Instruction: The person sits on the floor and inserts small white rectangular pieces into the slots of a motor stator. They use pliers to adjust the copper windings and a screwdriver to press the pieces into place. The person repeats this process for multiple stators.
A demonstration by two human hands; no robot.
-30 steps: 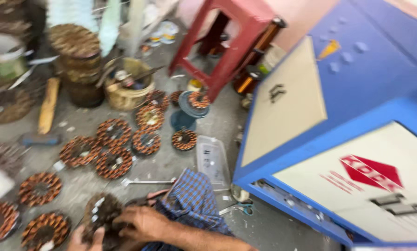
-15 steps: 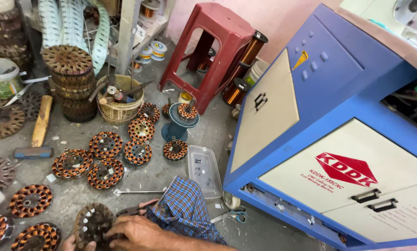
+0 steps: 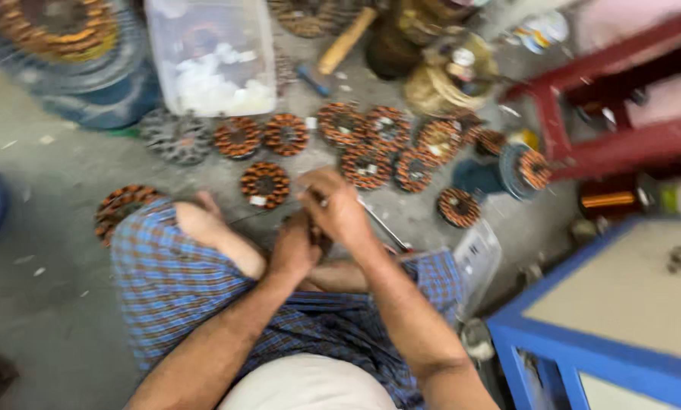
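Both hands closed together over the lap, left hand (image 3: 295,250) gripping a dark, blurred stator (image 3: 319,234), right hand (image 3: 336,206) pinching a thin rod-like tool (image 3: 382,226) against it, copper-wound stators (image 3: 265,184) spread on the floor (image 3: 44,175) just beyond; winding work seemingly underway, steadiness needed.

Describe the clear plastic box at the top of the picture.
The plastic box is rectangular with rounded corners, translucent and lidless. Small white pieces are heaped in it, mostly toward its near right corner. It sits level on the floor, beside a large copper-wound coil on its left. No hand touches it. The blur hides finer detail.
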